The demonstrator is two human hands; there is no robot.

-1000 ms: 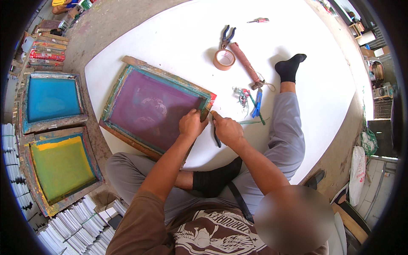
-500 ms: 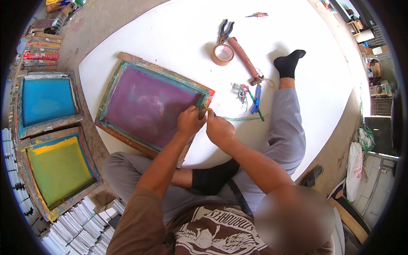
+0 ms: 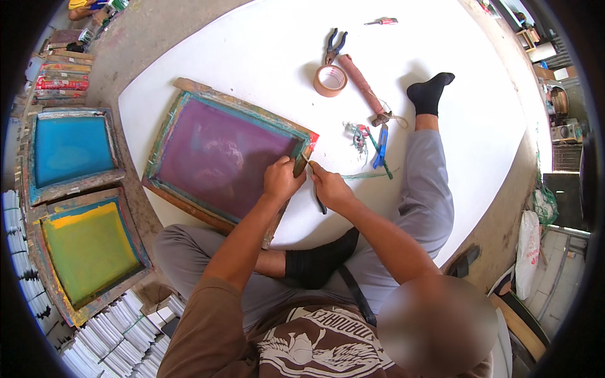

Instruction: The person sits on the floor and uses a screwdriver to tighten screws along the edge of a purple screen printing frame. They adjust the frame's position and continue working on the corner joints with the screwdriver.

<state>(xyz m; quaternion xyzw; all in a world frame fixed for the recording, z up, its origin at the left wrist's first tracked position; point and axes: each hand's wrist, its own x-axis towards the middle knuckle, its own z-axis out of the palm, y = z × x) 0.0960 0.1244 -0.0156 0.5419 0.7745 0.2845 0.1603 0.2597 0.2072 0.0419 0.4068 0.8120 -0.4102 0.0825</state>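
A wooden screen-printing frame [image 3: 271, 225] with purple mesh lies tilted on the white surface, its right corner near both hands. My left hand [image 3: 282, 179] is closed around the frame's right edge, just below the red-marked corner. My right hand [image 3: 331, 187] is closed on a slim hand tool [image 3: 322, 205]; its dark handle sticks out below the palm, and its narrow tip is at the frame's edge beside my left fingers. The grip hides the tool's middle, so its exact kind cannot be told. Just right of the hands is a strand of green string [image 3: 367, 175].
Ahead lie pliers [image 3: 332, 47], a tape roll [image 3: 330, 80], a hammer [image 3: 362, 82], a small screwdriver [image 3: 382, 21] and a blue cutter [image 3: 382, 146] beside tangled string [image 3: 358, 137]. Blue [image 3: 72, 151] and yellow-green [image 3: 88, 252] screen frames stand left, above paper stacks [image 3: 120, 337]. My outstretched leg [image 3: 427, 183] bounds the right.
My right hand has shifted slightly right and down and turned, so the tool's dark handle now shows below it. My left hand and the frame stay nearly where they were.
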